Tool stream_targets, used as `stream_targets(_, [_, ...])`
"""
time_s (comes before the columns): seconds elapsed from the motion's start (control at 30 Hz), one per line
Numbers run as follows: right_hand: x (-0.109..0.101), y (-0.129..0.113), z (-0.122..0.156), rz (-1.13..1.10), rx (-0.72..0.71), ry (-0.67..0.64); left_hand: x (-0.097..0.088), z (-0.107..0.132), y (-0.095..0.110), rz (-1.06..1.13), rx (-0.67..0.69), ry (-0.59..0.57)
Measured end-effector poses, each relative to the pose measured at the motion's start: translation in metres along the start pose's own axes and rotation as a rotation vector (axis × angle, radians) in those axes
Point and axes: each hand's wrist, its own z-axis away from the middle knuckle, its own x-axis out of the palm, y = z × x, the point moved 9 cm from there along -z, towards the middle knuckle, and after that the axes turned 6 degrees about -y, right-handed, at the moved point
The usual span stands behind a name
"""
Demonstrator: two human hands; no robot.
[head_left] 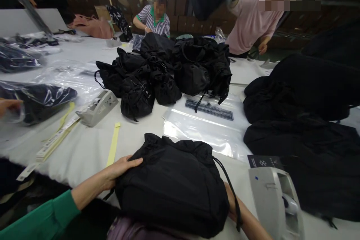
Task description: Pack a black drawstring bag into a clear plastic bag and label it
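Note:
A black drawstring bag [174, 183] lies at the table's near edge, its gathered mouth facing away from me and a cord hanging at its right side. My left hand [119, 170] grips its left side, thumb on top and the other fingers hidden beneath. On the opposite side my right hand [232, 200] holds the bag, most of its fingers hidden behind the fabric. Just beyond the bag lies a stack of clear plastic bags [202, 135] with a dark printed panel. A grey tape dispenser [277, 198] stands to the right of my right hand.
More black drawstring bags [137, 95] are heaped mid-table, with larger black bags [306, 150] piled at right. Another tape dispenser [98, 107] and yellow-edged label strips [56, 140] lie left. A co-worker's hand [9, 107] touches a plastic-wrapped bag [42, 99]. Two people stand across the table.

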Motion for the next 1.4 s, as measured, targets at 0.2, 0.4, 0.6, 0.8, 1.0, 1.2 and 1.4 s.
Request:
stream_targets(0.2, [-0.023,-0.004,0.039,-0.344,0.141,0.101,-0.034,0.014,-0.013,-0.116,-0.101,0.008])
stream_targets(0.4, [-0.073,-0.005,0.063,0.230,0.081,0.433,-0.061,0.011,0.009,-0.553,0.095,0.111])
stream_targets(0.6, [-0.099,-0.033,0.087,0.703,-0.024,0.660,-0.051,0.027,0.086,-0.834,0.444,0.388])
stream_targets(0.8, [-0.011,-0.146,0.087,1.031,-0.683,0.733,0.090,0.006,0.131,-1.291,0.757,0.028])
stream_targets(1.0, [0.028,-0.110,0.059,0.869,-0.372,0.178,0.124,-0.034,0.114,-1.256,0.576,-0.429])
stream_targets(1.2, [-0.068,-0.165,0.012,0.869,-0.418,0.711,0.094,-0.122,0.191,-1.270,0.725,0.065])
stream_targets(1.4, [-0.086,-0.159,-0.119,1.155,-0.358,0.573,0.123,-0.204,0.185,-1.322,0.786,-0.017])
